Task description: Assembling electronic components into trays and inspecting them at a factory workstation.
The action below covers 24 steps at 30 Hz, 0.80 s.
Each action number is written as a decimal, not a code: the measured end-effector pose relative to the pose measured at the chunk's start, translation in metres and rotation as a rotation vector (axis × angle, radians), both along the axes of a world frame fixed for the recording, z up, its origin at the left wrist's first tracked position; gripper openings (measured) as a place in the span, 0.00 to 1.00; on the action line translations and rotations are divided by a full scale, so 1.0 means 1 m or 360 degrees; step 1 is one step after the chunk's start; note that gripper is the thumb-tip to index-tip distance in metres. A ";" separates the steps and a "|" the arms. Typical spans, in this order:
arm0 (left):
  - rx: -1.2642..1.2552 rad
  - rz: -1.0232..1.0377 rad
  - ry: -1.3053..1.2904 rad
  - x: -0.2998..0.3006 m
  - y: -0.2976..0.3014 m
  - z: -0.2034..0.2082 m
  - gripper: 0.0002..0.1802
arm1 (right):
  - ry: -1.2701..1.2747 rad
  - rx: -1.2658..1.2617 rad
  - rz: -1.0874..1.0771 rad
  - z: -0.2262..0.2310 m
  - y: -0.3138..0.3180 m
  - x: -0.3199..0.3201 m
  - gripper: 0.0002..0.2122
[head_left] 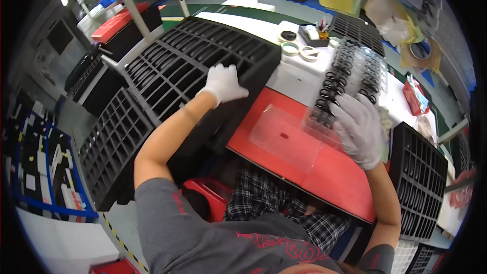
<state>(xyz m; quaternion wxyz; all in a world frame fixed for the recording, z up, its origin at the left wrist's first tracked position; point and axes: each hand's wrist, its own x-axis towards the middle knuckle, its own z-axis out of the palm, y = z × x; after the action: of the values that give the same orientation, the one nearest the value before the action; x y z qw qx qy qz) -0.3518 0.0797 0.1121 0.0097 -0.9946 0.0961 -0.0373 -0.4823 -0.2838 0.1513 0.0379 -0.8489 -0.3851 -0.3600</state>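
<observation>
My left hand [223,85], in a white glove, rests over the edge of a large black compartment tray [203,63] on the left. Its thumb stands out to the side and its fingers bend forward over the slots; nothing shows in them. Black curved parts fill many slots. My right hand [358,128], gloved too, lies over the near end of a clear plastic tray [314,124] with its fingers stretched out. Rows of black rings [332,83] stand in that tray. What lies under the right palm is hidden. A flat clear plastic sheet [284,137] is on the red mat [335,185].
Tape rolls [308,54] and a black pen holder [313,36] stand at the back of the white table. Another black compartment tray [418,182] is at my right, a red basket [416,96] beyond it. An empty-looking gridded tray [114,134] leans at left.
</observation>
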 end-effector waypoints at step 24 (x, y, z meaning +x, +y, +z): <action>-0.0244 -0.0003 -0.1421 -0.256 0.163 -0.087 0.08 | 0.0231 -0.0017 0.0687 -0.069 0.220 0.128 0.08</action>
<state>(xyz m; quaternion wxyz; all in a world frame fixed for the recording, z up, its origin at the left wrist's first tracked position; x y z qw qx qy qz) -0.6077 0.2424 0.0250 -0.0234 -0.8789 0.0804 -0.4696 -0.3540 -0.0641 0.0820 0.1372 -0.7707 -0.5560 -0.2795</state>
